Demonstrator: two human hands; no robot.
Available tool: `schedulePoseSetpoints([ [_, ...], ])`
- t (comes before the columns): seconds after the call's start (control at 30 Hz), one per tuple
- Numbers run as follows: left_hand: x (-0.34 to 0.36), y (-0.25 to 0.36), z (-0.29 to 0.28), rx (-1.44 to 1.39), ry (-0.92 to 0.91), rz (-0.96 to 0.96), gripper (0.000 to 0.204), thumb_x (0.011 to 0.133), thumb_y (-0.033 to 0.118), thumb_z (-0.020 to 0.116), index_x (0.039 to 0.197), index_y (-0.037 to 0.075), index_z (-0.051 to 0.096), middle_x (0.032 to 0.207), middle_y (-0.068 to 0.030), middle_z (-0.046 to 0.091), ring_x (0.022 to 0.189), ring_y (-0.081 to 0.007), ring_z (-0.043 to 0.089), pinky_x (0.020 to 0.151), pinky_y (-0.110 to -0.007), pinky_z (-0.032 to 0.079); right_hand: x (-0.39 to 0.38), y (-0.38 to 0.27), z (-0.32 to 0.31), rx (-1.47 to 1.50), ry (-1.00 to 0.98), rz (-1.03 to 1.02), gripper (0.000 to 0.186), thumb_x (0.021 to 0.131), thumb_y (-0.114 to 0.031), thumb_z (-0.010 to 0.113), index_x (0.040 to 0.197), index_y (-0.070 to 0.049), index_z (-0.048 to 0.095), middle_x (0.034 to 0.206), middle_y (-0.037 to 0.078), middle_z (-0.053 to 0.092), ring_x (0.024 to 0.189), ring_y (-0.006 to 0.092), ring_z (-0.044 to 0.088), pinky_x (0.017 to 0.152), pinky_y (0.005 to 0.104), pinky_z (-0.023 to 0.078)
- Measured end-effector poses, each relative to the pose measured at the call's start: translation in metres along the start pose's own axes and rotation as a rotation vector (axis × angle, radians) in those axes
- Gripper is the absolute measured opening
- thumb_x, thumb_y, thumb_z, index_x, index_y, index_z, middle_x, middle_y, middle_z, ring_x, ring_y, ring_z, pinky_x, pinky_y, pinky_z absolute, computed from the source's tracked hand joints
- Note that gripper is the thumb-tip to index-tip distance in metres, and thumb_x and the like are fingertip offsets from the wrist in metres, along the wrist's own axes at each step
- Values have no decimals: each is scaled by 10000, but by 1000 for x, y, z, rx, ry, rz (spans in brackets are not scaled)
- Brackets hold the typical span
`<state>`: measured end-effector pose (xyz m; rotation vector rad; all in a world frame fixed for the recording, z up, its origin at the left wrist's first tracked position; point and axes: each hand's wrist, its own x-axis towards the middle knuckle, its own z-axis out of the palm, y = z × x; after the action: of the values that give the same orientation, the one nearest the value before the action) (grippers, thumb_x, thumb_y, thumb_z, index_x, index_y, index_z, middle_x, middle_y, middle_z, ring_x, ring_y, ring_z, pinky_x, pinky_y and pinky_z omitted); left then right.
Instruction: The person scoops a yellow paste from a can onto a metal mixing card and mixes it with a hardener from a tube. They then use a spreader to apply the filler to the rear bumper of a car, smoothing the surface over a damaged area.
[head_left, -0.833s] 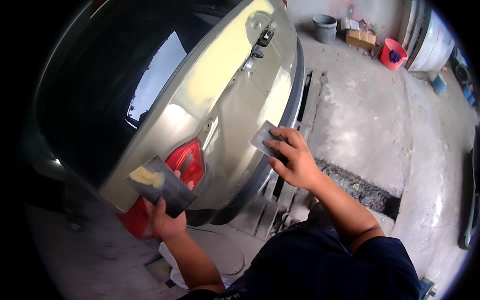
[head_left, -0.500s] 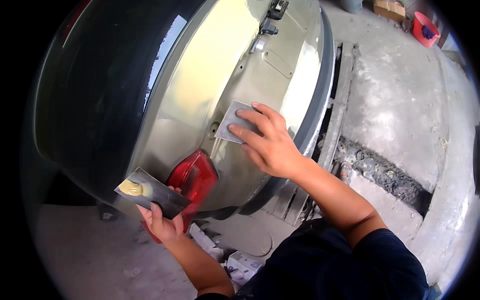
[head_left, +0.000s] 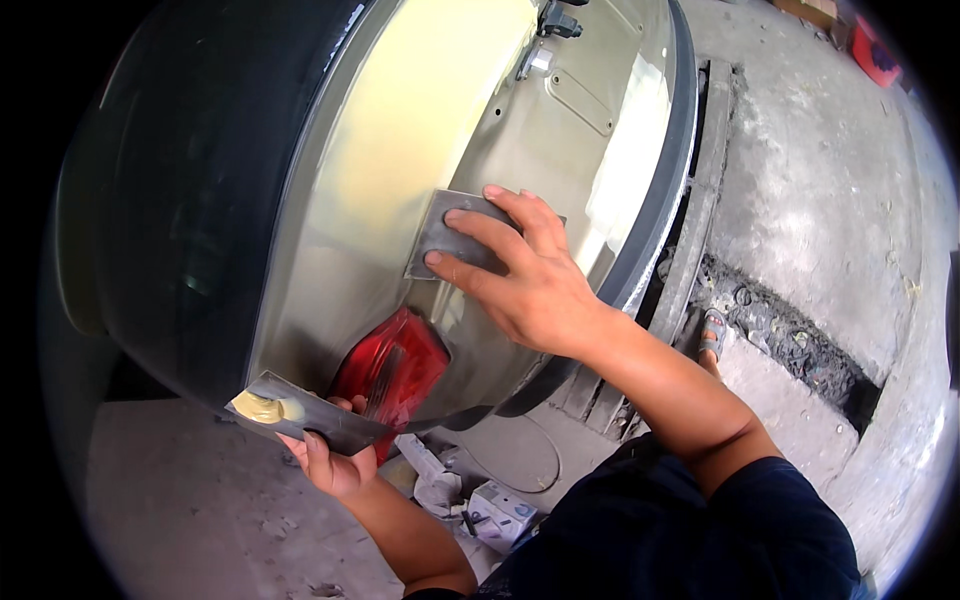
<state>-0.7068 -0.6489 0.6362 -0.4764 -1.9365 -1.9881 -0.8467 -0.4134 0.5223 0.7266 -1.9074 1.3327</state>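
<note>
My right hand (head_left: 535, 290) grips a flat grey spreader blade (head_left: 440, 230), fingers spread across its top. The blade lies against or just over the champagne tailgate panel (head_left: 525, 145), beside a long pale yellow filler patch (head_left: 405, 85); actual contact is unclear. At lower left, my left hand (head_left: 325, 460) holds a dark rectangular plate (head_left: 340, 425) from below, with a lump of cream-yellow putty (head_left: 262, 408) on its left end. Behind that plate is the red tail light (head_left: 400, 360). The dark rear window (head_left: 190, 170) curves along the car's left side.
Right of the bumper (head_left: 665, 160), a metal beam (head_left: 700, 210) and a rubble-filled trench (head_left: 780, 345) cross the concrete floor (head_left: 805, 190). My sandalled foot (head_left: 712, 330) stands near the trench. A red bucket (head_left: 870, 60) is at top right; papers and a box (head_left: 495, 510) lie below the car.
My right hand with the blade has moved leftward across the panel, closer to the yellow patch. My left hand's plate is slightly lower and farther left. The camera view has shifted.
</note>
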Motion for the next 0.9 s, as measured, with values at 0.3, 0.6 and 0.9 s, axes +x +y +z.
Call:
schedulePoseSetpoints([
  [0.3,1,-2,-2,6,-31,6,542,932,112,475,1424,121,248,1319,-133,473,1029,-294,560,915,-501,467,2,-3,6,-16,19,-5,448,665,-63,663,1087,-212,681,1268,90,491,1206,383,407,984,561,356],
  [0.6,0,0,-3,20,-20,7,541,924,101,476,1419,110,259,1307,-138,475,1021,-296,557,911,-495,471,-5,-2,4,15,40,7,440,667,-45,658,1076,-203,687,1259,97,493,1205,387,407,988,562,353],
  [0.9,0,-1,-2,18,-22,1,550,927,94,468,1429,108,243,1309,-144,475,1022,-293,557,916,-495,468,-9,-5,8,3,8,23,441,665,-47,657,1079,-194,686,1254,98,499,1203,388,404,991,560,351],
])
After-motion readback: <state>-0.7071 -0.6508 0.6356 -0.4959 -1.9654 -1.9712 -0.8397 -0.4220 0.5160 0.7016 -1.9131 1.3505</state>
